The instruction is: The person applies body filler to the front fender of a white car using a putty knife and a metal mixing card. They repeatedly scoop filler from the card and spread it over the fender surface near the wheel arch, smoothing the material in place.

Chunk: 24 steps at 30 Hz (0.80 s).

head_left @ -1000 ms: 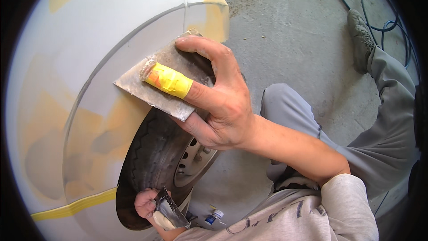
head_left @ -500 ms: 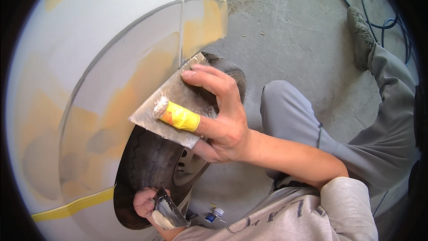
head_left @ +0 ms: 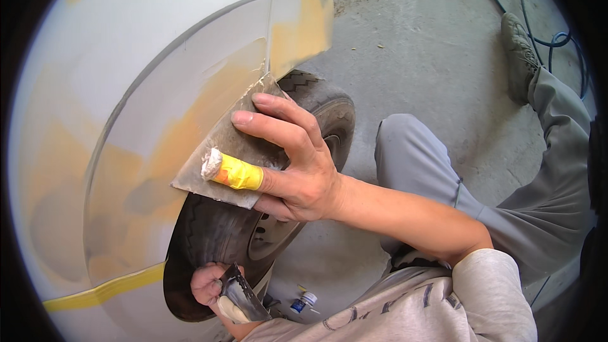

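Observation:
My right hand [head_left: 307,174] grips a broad, flat grey putty spreader [head_left: 218,142], fingers spread over its face and the thumb beneath. Yellow tape [head_left: 240,174] wraps one finger, and a pale, ragged wad covers its tip. The spreader's far edge lies against the wheel-arch edge of a white car fender [head_left: 158,98] with patches of tan filler. Low on the left, beside the tyre, my left hand [head_left: 206,285] is closed on a dark putty board [head_left: 244,294]. A lump of cream putty [head_left: 231,310] sits on the board. Parts of the left fingers are hidden behind it.
A black tyre [head_left: 206,231] stands just under the arch. Yellow masking tape [head_left: 104,292] crosses the lower fender. A small blue-and-white container [head_left: 303,303] lies on the concrete floor [head_left: 411,69]. My bent leg [head_left: 411,152] is to the right, with a blue hose [head_left: 551,44] beyond my shoe.
My right hand has moved left with the spreader, and its fingers have shifted down across the plate. The left hand keeps its hold on the board. The view has shifted slightly.

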Each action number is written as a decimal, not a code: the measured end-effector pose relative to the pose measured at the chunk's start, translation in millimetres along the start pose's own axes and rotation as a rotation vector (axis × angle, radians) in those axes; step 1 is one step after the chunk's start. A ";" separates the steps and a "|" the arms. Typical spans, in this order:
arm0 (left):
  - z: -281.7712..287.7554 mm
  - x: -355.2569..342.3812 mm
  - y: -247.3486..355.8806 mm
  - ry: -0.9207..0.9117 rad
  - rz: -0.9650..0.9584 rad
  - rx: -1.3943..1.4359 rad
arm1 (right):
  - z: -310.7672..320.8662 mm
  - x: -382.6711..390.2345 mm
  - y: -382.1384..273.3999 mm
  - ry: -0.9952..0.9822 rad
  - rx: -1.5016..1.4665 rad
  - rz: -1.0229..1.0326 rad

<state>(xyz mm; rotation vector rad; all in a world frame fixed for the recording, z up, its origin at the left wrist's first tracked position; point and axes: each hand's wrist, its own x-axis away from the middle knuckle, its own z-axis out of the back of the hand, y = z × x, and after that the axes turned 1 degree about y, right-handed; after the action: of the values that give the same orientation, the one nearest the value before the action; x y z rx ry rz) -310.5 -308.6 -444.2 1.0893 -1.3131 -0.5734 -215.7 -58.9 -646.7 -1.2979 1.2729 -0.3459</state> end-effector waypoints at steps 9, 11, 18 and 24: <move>-0.8 -1.9 0.3 -0.024 -0.014 0.008 | 1.3 2.2 -2.1 -0.007 0.004 0.013; -0.3 -1.0 -0.4 -0.018 -0.021 -0.011 | 6.9 -2.6 -3.6 0.030 0.026 0.061; -2.1 -3.0 -2.0 -0.017 -0.036 0.026 | 24.2 -40.5 8.3 0.101 -0.004 -0.017; -6.5 -10.6 2.4 -0.038 -0.019 0.029 | 16.1 -41.0 14.5 0.121 -0.052 -0.043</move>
<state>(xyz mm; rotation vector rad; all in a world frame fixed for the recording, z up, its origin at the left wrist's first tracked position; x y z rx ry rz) -307.2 -296.6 -446.4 1.1208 -1.3489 -0.5931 -223.1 -13.4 -642.3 -1.3668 1.3644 -0.4304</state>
